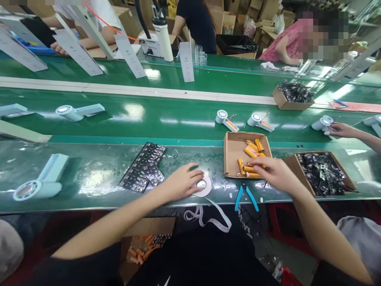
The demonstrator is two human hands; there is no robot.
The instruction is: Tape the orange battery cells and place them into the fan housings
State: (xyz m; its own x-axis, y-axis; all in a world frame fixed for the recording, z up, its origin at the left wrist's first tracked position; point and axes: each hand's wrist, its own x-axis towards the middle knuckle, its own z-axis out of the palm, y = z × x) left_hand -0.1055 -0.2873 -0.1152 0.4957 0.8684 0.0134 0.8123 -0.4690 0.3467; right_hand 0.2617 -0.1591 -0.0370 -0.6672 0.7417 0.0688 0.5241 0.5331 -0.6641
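My left hand [185, 182] lies over a roll of white tape [205, 190] on the bench, its fingers spread and touching the roll. A loose strip of the tape [218, 227] curls down past the bench edge. At the front right corner of a shallow cardboard box [230, 153], my right hand [275, 173] hovers with fingers stretched over orange battery cells [251, 151]. No held item shows in it. Blue-handled cutters [246, 195] lie just in front of that box. Left of my left hand is a stack of black circuit boards [138, 171].
A carton of dark circuit boards [326, 172] stands at right. Light-blue fan housings lie on the green belt [166, 117], one fan housing [41, 180] on the bench at left. At the far right, another person's hand [341, 130] touches a housing. Several people work opposite.
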